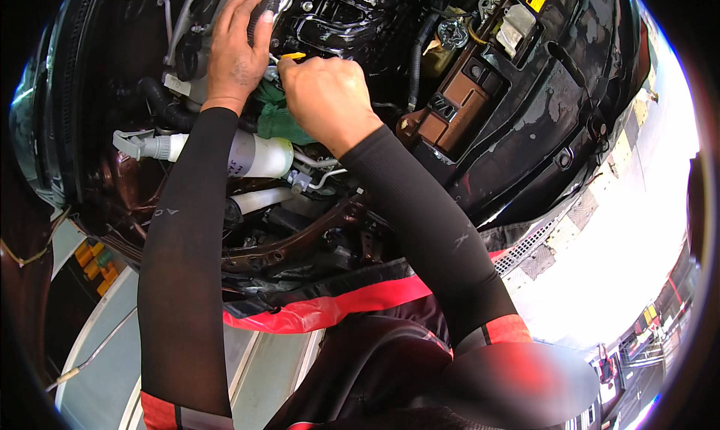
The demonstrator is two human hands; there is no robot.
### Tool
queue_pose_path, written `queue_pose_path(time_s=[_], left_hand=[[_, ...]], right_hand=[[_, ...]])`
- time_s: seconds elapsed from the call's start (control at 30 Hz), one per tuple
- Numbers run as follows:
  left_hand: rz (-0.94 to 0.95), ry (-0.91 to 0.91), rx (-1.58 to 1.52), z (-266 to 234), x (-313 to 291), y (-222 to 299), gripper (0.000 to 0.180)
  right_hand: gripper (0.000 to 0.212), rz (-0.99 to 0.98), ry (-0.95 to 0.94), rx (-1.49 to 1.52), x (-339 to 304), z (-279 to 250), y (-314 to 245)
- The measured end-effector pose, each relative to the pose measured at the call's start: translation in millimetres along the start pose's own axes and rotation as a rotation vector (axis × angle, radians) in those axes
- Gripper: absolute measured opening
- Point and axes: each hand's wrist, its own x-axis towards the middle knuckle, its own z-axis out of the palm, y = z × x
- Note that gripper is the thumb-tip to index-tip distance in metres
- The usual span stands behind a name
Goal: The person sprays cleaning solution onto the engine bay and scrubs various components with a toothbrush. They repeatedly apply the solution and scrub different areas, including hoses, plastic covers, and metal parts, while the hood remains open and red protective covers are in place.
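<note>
In an open engine bay, my left hand [238, 55] lies with fingers stretched out over the parts near the engine's left side. Just right of it, my right hand [326, 96] is closed, knuckles up. Whatever its fingers grip is hidden beneath them. A small yellow piece [292, 56] shows beside its thumb and index finger. Below the two hands a green cloth [279, 121] is bunched among the parts. A white spray bottle [259, 155] with a grey trigger head lies on its side under my left forearm. The black engine [345, 21] is beyond my right hand.
A brown rectangular part [459, 104] and a cap-topped reservoir [452, 34] sit to the right. Black trim [517, 122] with peeling patches runs along the front. A red and black cover [322, 306] drapes over the near edge. Black hoses [166, 107] cross the left side.
</note>
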Motion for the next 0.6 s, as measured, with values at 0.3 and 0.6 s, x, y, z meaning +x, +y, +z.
queue_pose_path(time_s=[0.3, 0.6], left_hand=[[-0.025, -0.004, -0.015, -2.5, 2.4, 3.2, 0.035], [-0.021, -0.002, -0.016, -3.6, 0.5, 5.4, 0.035]], right_hand=[[0.011, 0.135, -0.072, -0.119, -67.4, -27.3, 20.6], [0.016, 0.365, 0.056, -0.195, -26.1, -61.5, 42.2]])
